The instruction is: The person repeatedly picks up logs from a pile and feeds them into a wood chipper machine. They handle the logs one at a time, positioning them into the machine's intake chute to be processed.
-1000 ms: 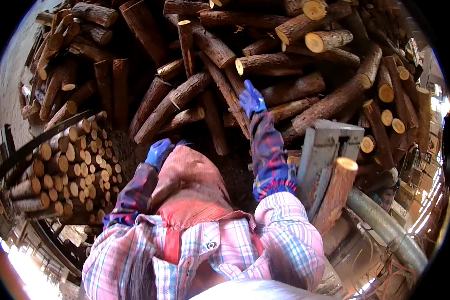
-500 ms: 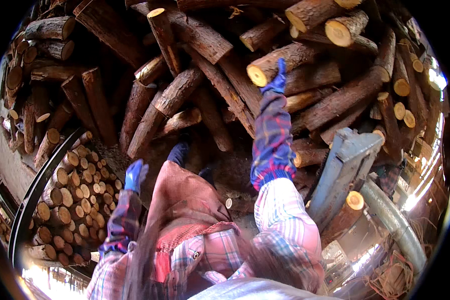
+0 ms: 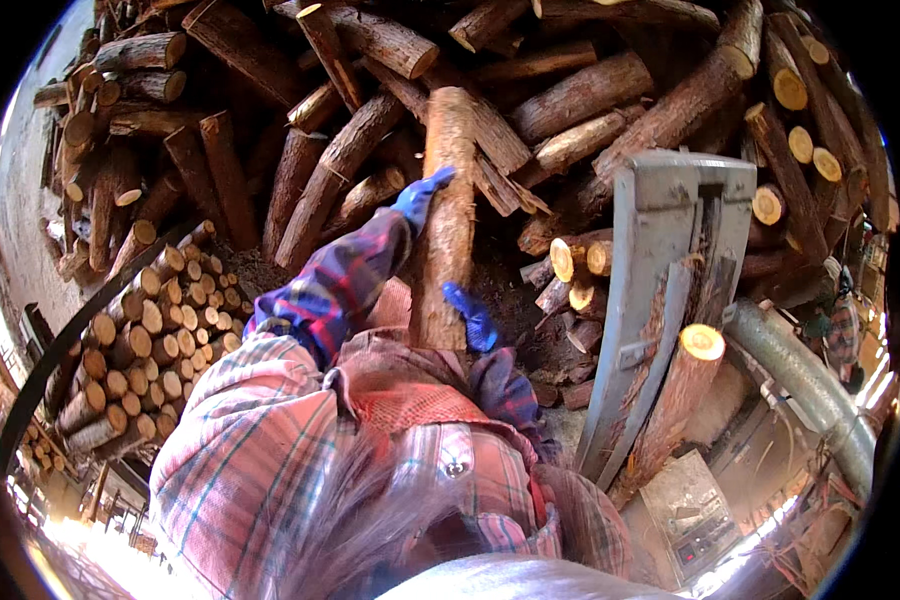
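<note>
A thick bark-covered log (image 3: 448, 200) is held lengthwise in front of my body, its near end close to my apron. On the log's left side, about midway, my gloved left hand (image 3: 422, 200) grips it. My right hand (image 3: 471, 317), also in a blue glove, holds the right side lower down, near the end by my apron. The undersides of both hands are hidden by the log. To the right stands a blue-grey metal machine frame (image 3: 625, 270), and a log with a pale cut end (image 3: 703, 342) leans along its right side.
Loose logs (image 3: 585, 95) lie heaped across the far side, pointing in many directions. On the left, smaller cut logs (image 3: 140, 345) are stacked behind a dark curved bar (image 3: 40, 385). A round metal pipe (image 3: 805, 390) slants past the machine on the right.
My right hand has come back from the far heap toward my body. A log now lies between both hands, and my left hand has crossed over to it. The view has shifted rightward.
</note>
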Available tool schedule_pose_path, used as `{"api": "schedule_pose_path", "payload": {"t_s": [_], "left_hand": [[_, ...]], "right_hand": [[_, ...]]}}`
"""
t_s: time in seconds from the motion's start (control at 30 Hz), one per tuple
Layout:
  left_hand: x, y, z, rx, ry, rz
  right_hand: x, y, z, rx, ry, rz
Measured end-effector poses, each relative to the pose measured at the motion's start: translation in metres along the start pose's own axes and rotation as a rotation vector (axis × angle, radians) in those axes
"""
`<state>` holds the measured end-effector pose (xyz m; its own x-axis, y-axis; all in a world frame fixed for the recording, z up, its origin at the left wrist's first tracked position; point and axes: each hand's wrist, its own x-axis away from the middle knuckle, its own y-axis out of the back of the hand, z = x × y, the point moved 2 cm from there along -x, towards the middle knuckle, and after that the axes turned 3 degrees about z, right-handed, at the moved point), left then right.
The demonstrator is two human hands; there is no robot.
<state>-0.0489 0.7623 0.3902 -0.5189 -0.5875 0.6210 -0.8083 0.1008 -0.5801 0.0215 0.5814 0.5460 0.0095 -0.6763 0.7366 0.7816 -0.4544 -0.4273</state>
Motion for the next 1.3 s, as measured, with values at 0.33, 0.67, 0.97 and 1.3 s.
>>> {"api": "schedule_pose_path", "payload": {"t_s": [0.33,0.67,0.97,1.3], "left_hand": [[0.186,-0.202,-0.078,-0.055,-0.353,0.226],[0.266,-0.254,-0.045,-0.443,-0.52,0.254],[0.285,0.011,0.028,-0.359,-0.123,-0.107],[0.26,0.105,0.083,-0.075,0.156,-0.351]], "right_hand": [[0.126,0.006,0.084,0.057,0.386,0.153],[0.227,0.151,0.299,0.919,1.164,-0.118],[0.215,0.246,0.269,1.38,0.666,-0.413],[0.105,0.031,0.117,1.384,0.91,-0.072]]}}
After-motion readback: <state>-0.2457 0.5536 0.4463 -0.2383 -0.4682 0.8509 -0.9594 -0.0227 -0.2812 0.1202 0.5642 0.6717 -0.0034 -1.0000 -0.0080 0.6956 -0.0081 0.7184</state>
